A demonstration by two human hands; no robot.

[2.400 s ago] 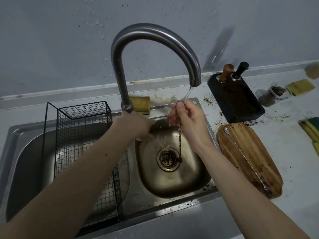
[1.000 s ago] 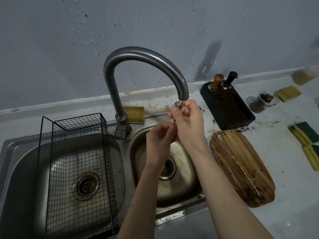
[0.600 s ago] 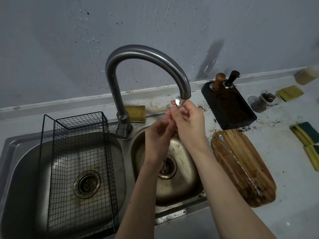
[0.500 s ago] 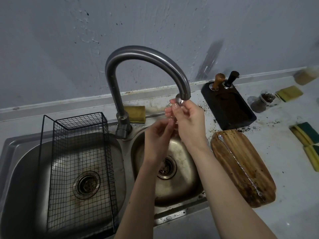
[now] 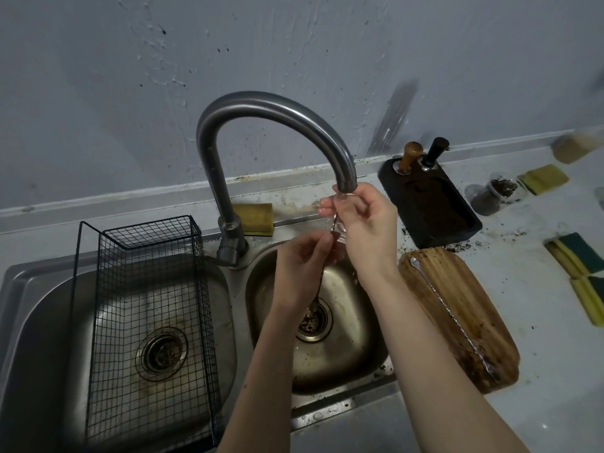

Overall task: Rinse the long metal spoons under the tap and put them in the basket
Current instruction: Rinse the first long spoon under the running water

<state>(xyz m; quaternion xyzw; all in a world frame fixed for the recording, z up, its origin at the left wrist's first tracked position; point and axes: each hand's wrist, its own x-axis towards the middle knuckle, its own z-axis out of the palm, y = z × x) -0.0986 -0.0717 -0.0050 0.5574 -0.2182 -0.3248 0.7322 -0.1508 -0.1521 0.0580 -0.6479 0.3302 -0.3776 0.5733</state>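
Under the spout of the curved tap (image 5: 281,107), my right hand (image 5: 366,223) pinches the upper end of a long twisted metal spoon (image 5: 318,289), which hangs down over the right sink bowl (image 5: 356,348). My left hand (image 5: 304,266) grips the spoon's shaft lower down. A thin stream of water runs over my right fingers. The spoon's lower end hangs near the drain. A second long metal spoon (image 5: 451,312) lies diagonally on the wooden board (image 5: 470,295) right of the sink. The black wire basket (image 5: 143,230) stands in the left bowl.
A yellow sponge (image 5: 253,217) lies behind the tap. A black tray (image 5: 431,204) with two tampers stands at the back right, amid spilled coffee grounds. A small glass jar (image 5: 496,194) and more sponges (image 5: 578,256) lie on the counter to the right.
My left hand left the tap base and took hold of the spoon's shaft below my right hand. The spoon's top has stayed under the spout.
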